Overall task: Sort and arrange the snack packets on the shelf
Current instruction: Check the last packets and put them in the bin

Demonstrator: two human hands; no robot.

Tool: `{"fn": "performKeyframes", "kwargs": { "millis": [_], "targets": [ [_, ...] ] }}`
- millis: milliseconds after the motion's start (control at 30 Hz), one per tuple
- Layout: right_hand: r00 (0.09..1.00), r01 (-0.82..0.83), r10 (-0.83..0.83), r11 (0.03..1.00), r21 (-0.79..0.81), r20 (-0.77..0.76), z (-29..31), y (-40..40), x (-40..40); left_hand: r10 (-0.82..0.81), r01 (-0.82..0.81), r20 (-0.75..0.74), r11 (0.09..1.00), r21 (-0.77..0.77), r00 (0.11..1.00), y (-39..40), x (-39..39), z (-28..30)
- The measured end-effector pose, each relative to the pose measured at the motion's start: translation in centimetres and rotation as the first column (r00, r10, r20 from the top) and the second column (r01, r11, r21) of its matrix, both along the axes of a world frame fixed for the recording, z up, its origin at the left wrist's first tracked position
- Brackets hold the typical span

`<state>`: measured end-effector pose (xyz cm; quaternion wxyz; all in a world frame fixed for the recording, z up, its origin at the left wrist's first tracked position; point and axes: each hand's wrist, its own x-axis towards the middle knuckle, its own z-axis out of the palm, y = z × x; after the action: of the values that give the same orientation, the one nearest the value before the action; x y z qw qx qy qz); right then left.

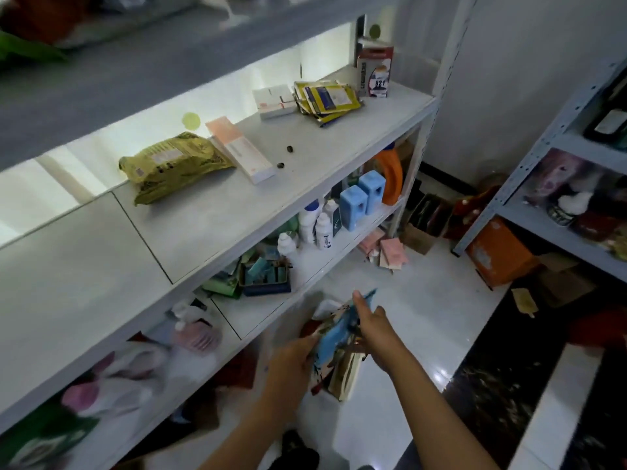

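Packets (334, 347) gripped between left hand (291, 359) and right hand (375, 329).

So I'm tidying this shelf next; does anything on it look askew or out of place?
Yes. The yellow sachets lie in a loose, fanned heap rather than a neat stack, and two small dark bits sit stray on the bare shelf beside the pink box.

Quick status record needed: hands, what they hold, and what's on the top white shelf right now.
left hand: grips the blue packets from the left
right hand: pinches the same packets from the right
packets location: held below shelf level, over the floor
white shelf: olive-green packet, pink-and-white box, stack of yellow sachets, small white box
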<state>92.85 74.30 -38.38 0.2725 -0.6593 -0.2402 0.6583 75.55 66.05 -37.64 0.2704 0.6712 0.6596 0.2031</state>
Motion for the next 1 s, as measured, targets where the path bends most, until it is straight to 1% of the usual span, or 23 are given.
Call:
{"fn": "performKeyframes", "kwargs": {
  "millis": [67, 100, 167, 233, 300, 333, 367, 433, 500, 533, 567, 667, 800, 900, 1000],
  "targets": [
    [1.0, 0.014, -0.015, 0.999, -0.043, -0.023, -3.8, -0.2, -0.6, 0.09, -0.071, 0.162, 0.99, -0.118, 0.983, -0.2, 0.8, -3.0],
    [1.0, 0.016, -0.016, 0.998, -0.067, -0.005, -5.4, -0.2, -0.8, 0.081, -0.05, 0.199, 0.986, -0.158, 0.977, -0.4, 0.8, -5.0],
    [0.999, 0.04, -0.035, 0.991, -0.127, 0.04, -10.1, -0.7, -1.3, -0.001, 0.044, 0.199, 0.977, -0.21, 0.98, -0.8, 1.0, -9.8],
    [0.997, 0.064, -0.057, 0.99, -0.122, 0.059, -15.0, -1.6, -1.7, -0.015, 0.093, 0.234, 0.941, -0.325, 0.972, -1.1, 0.3, -14.4],
    [0.997, 0.034, -0.026, 0.993, -0.112, 0.074, -19.1, -2.9, -2.1, -0.113, 0.162, 0.157, 0.924, -0.347, 0.981, -1.1, -0.5, -19.1],
    [0.996, 0.01, -0.001, 0.995, -0.096, 0.094, -20.9, -3.2, -2.3, -0.196, 0.219, 0.099, 0.906, -0.362, 0.976, -0.8, -0.9, -21.2],
    [0.995, -0.007, 0.016, 0.996, -0.09, 0.099, -23.0, -3.4, -2.5, -0.239, 0.259, 0.1, 0.868, -0.424, 0.966, -0.5, -1.2, -23.4],
    [0.993, -0.031, 0.038, 0.997, -0.069, 0.111, -26.1, -3.3, -2.7, -0.353, 0.331, 0.055, 0.799, -0.503, 0.934, 0.7, -1.8, -26.5],
    [0.983, -0.041, 0.047, 0.998, -0.038, 0.176, -29.0, -2.8, -3.0, -0.453, 0.404, 0.05, 0.734, -0.546, 0.89, 2.2, -1.8, -29.6],
    [0.976, -0.05, 0.055, 0.998, -0.028, 0.21, -30.6, -2.4, -3.0, -0.471, 0.422, 0.071, 0.701, -0.574, 0.879, 3.0, -1.6, -30.7],
    [0.97, -0.06, 0.063, 0.998, -0.02, 0.236, -31.4, -1.9, -3.0, -0.484, 0.435, 0.08, 0.687, -0.582, 0.871, 4.0, -1.5, -31.8],
    [0.952, -0.082, 0.081, 0.997, -0.009, 0.296, -33.6, -0.2, -2.6, -0.459, 0.439, 0.11, 0.713, -0.546, 0.882, 6.6, -1.0, -34.3],
    [0.92, -0.128, 0.122, 0.992, -0.009, 0.372, -35.6, 2.2, -2.0, -0.413, 0.384, 0.063, 0.765, -0.516, 0.908, 9.5, -0.4, -36.3],
    [0.831, -0.216, 0.186, 0.976, -0.004, 0.525, -35.4, 4.7, -1.5, -0.366, 0.351, 0.074, 0.787, -0.507, 0.928, 11.8, -0.6, -36.6],
    [0.703, -0.31, 0.285, 0.947, -0.08, 0.652, -34.1, 8.0, -1.1, -0.312, 0.317, 0.098, 0.799, -0.51, 0.945, 14.4, -0.8, -36.1]
  ]
}}
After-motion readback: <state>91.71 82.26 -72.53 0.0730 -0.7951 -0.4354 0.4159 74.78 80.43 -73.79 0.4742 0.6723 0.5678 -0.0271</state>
